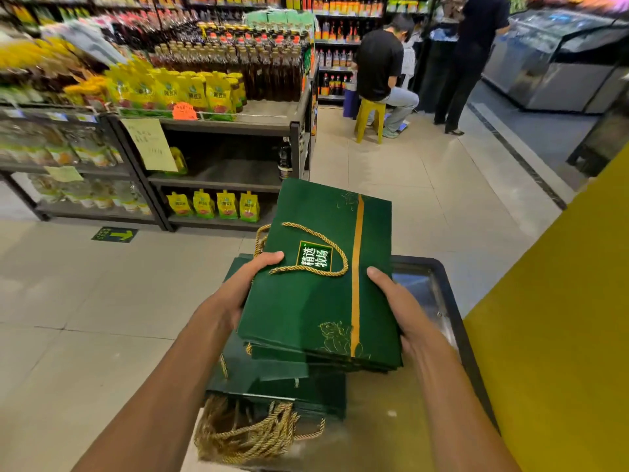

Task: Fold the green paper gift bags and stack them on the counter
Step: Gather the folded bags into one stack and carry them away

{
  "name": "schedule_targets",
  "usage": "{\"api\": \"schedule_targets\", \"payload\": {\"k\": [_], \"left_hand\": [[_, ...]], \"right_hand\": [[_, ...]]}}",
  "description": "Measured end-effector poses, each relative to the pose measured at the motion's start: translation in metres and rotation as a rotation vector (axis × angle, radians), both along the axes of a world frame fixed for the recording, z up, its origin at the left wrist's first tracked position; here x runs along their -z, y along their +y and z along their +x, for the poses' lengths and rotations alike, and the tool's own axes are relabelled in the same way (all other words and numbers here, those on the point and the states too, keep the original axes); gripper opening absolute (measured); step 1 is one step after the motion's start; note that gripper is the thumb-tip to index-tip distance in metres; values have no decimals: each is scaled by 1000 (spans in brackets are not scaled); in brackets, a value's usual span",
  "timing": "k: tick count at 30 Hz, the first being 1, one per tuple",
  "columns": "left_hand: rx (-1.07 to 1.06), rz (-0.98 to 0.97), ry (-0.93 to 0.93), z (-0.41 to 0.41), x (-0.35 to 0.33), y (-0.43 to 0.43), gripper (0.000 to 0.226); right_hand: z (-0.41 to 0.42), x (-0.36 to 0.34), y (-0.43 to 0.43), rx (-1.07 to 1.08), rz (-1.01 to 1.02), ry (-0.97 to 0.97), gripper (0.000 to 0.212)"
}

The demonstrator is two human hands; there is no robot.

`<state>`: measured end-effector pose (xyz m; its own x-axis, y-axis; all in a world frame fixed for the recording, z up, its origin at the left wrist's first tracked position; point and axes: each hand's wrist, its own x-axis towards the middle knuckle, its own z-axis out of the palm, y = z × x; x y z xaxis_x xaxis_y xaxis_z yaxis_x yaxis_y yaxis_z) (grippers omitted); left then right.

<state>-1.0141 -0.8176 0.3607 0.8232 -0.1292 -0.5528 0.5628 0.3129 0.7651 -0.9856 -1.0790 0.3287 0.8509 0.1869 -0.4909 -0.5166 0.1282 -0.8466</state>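
Observation:
I hold a small bundle of flat-folded green paper gift bags [316, 301] with a gold stripe and gold rope handles, above the counter. My left hand [238, 287] grips its left edge, thumb on top near the rope handle. My right hand [398, 304] grips the right edge, thumb on top. Beneath the bundle lies a stack of folded green bags [272, 386] on the metal counter [425, 291], their gold rope handles [245, 434] bunched at the near end.
A yellow wall [561, 335] rises right of the counter. Shelves with yellow pouches and bottles [204, 90] stand ahead on the left. One person sits on a yellow stool [371, 119], another stands beside, near a freezer [561, 63]. Tiled floor lies between.

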Motion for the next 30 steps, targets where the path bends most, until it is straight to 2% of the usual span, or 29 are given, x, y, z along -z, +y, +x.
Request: {"api": "schedule_targets", "payload": {"k": [3,7,14,19,25,28,30], "left_hand": [[4,-24,13,-3,2,42,50],[14,-51,56,-1,19,89,54],[35,-27,196,3,50,121,59],[124,135,258,11,64,123,67],[307,565,146,19,68,126,79],[329,582,143,24,73,130,94],[342,524,193,23,81,130,102]], "right_hand": [[-4,4,41,4,26,21,46],[-8,11,86,21,47,79,37],[-1,37,119,61,-98,162,42],[0,60,113,64,-202,185,52],[4,68,98,-56,-440,139,40],[8,75,89,-87,-499,66,43],[10,81,83,-105,-524,11,58]]}}
